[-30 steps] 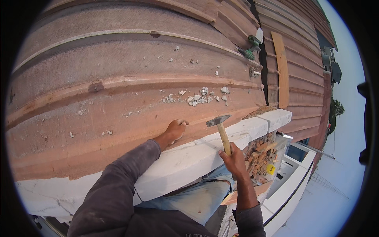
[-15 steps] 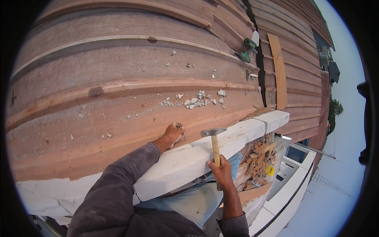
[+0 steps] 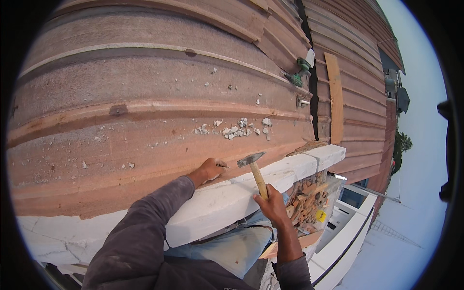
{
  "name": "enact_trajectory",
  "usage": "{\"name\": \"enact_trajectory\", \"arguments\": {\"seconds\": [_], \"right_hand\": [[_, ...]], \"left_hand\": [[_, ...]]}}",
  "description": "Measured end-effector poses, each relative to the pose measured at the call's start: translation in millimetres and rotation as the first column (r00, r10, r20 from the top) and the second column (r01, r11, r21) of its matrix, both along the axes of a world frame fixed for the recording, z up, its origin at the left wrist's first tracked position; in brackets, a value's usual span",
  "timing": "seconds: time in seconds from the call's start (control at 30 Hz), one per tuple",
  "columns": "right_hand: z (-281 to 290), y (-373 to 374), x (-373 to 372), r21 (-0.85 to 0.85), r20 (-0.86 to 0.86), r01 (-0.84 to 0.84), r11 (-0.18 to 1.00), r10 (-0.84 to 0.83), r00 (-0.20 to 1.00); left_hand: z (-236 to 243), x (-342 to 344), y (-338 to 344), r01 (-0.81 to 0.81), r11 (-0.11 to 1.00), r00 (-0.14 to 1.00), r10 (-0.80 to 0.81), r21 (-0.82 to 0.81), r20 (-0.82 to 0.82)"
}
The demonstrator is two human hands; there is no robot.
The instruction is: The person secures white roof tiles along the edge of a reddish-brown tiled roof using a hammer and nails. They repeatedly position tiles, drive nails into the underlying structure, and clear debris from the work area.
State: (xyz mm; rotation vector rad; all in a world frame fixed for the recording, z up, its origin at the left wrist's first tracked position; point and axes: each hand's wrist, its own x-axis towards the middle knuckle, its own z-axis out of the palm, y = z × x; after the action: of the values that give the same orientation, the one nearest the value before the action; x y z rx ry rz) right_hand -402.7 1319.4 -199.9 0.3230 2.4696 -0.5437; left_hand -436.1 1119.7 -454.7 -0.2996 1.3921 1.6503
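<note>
My right hand is wrapped round the wooden handle of a hammer. Its steel head is raised over the roof edge, a short way right of my left hand. My left hand is closed, pinching a thin dark nail that sticks out past the fingertips, mostly hidden by them. Hand and nail are low against the reddish corrugated roof sheet, beside a row of white blocks. The hammer head and the nail are apart.
Broken grey-white rubble lies on the sheet beyond my hands. Farther back are a green cordless drill, a dark gap between roof sections and a wooden plank. Brick fragments and something yellow lie lower right.
The hammer has tilted left, bringing its head closer to my left hand. My left hand has turned, so the nail points more sideways than down.
</note>
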Motion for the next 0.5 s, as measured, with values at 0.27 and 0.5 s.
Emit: {"name": "enact_trajectory", "arguments": {"seconds": [0.27,0.5], "right_hand": [[3,-34,-51,0.098,0.098,-0.302,0.948,0.293,0.951],[-3,-70,-86,0.199,0.006,-0.399,0.895,0.406,0.914]], "left_hand": [[-8,7,16,0.063,0.995,0.986,-0.074,-0.073,-0.152],[-10,11,11,0.087,0.988,0.959,-0.117,-0.126,-0.259]]}}
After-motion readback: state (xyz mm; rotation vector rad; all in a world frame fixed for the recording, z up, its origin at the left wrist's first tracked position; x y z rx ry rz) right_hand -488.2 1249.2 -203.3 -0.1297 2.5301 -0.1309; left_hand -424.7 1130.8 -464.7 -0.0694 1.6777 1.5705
